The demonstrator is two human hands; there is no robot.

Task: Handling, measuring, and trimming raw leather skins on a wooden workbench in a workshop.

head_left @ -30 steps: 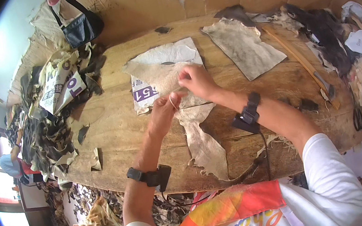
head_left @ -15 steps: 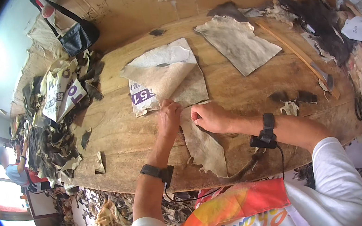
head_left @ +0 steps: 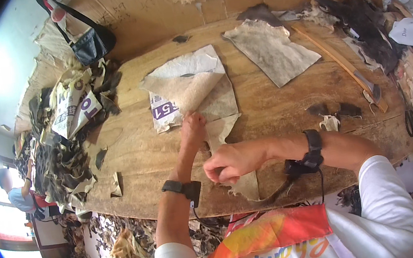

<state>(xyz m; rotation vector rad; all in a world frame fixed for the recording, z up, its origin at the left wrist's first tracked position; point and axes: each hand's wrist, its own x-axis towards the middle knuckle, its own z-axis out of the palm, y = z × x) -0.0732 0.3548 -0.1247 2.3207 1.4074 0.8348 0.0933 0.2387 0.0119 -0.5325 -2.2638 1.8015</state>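
Note:
A pale hide piece lies on the wooden board with a printed paper sheet on it. One corner of hide is folded back over the paper. My left hand is closed, pinching the near edge of this hide. Nearer to me, my right hand is curled shut above a narrow hide strip that runs toward me from that edge. Whatever the right fingers hold is hidden. Part of the strip shows again below that hand, close to the board's front edge.
Another hide piece lies at the far right beside a long wooden stick. Dark hide scraps are heaped at the left, under printed paper. Black scissors are at the right edge. A black bag hangs far left; a person is beyond.
My right hand has moved toward me and a little left, away from the hide's edge and along the strip. My left hand has stayed at about the same spot.

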